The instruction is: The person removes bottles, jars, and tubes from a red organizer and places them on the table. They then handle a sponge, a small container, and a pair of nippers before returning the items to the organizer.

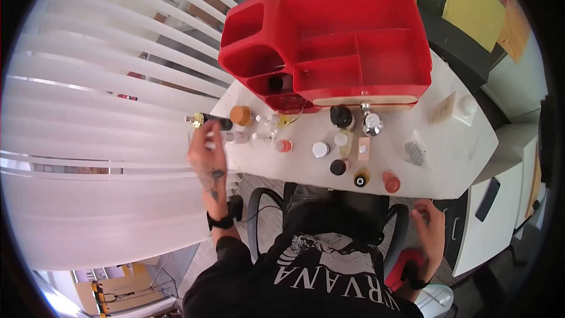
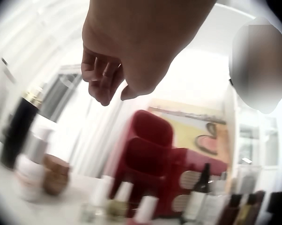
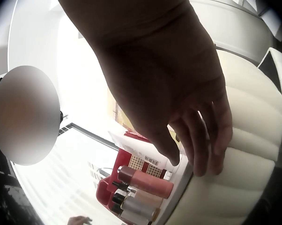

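My left hand (image 1: 207, 152) is over the table's left end, beside a black bottle with a gold top (image 1: 206, 120). Its fingers (image 2: 103, 84) bend loosely with nothing between them in the left wrist view. Below it there stand a white bottle (image 2: 31, 176) and a jar with a wooden-looking lid (image 1: 241, 115). Beyond the table's near edge, at the right, hangs my right hand (image 1: 431, 229), relaxed and holding nothing. Closest to it on the table is a pinkish-red bottle (image 1: 391, 181), which lies past the fingertips in the right wrist view.
A red organizer (image 1: 388, 59) with several compartments fills the back of the white table (image 1: 259, 165). Nail polish bottles, including a pink one (image 1: 283, 145), stand in front. A white-capped lotion bottle (image 1: 456, 109) and a clear triangular packet (image 1: 415, 150) are at the right. Blinds (image 1: 106, 129) border the left.
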Tool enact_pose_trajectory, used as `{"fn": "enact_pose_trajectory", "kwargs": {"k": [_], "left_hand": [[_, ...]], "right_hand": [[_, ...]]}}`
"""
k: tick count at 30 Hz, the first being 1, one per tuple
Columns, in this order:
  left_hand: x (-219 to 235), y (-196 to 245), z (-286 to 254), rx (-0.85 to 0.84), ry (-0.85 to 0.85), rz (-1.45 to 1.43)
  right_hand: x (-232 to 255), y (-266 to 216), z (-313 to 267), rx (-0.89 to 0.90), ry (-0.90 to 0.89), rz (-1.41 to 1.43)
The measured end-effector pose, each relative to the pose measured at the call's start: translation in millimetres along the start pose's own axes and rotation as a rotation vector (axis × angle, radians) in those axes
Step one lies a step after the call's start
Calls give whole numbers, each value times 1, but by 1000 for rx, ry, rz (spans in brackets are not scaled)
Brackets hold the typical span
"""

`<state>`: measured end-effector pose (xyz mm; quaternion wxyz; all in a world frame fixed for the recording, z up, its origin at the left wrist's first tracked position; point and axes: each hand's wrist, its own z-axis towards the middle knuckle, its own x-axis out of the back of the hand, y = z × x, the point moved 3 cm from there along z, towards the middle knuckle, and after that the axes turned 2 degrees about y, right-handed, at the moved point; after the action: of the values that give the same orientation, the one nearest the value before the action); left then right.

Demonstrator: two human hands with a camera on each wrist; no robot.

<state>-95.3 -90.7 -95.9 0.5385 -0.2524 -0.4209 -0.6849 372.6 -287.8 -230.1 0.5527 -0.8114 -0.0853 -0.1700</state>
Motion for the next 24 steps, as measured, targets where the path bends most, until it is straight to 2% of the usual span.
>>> {"fn": "enact_pose_trajectory", "kwargs": {"k": [1,3,5,6,9,10,13,14,17,20,24], "left_hand": [[-8,20,8,-110,-21,-93],[-26,67,28,-286,-241,-155],[-60,74,47,-409,-280,15],[-73,75,51,-473,-298,98],[-79,67,35,-657,-166,11],[-78,58,27,-611,-140,-215],[-81,53,21,-445,-216,-473],[-84,53,22,-411,-252,-458],[-92,48,9,-460,-92,-426],[-85,56,13,-426,-146,-415],[-82,58,14,-522,-113,-326]], "right_hand": [[-3,-1,1,9,11,0],[-8,-2,3,29,29,-1],[-12,-4,4,47,57,6],[-13,-5,3,50,70,-12],[-14,-8,-3,33,112,-31],[-14,-8,-7,10,125,-19],[-20,-4,-19,1,153,-2],[-22,-3,-20,17,159,-5],[-30,-3,-19,25,142,-13],[-34,-10,-18,46,116,-27],[-39,-16,-16,75,136,-44]]}}
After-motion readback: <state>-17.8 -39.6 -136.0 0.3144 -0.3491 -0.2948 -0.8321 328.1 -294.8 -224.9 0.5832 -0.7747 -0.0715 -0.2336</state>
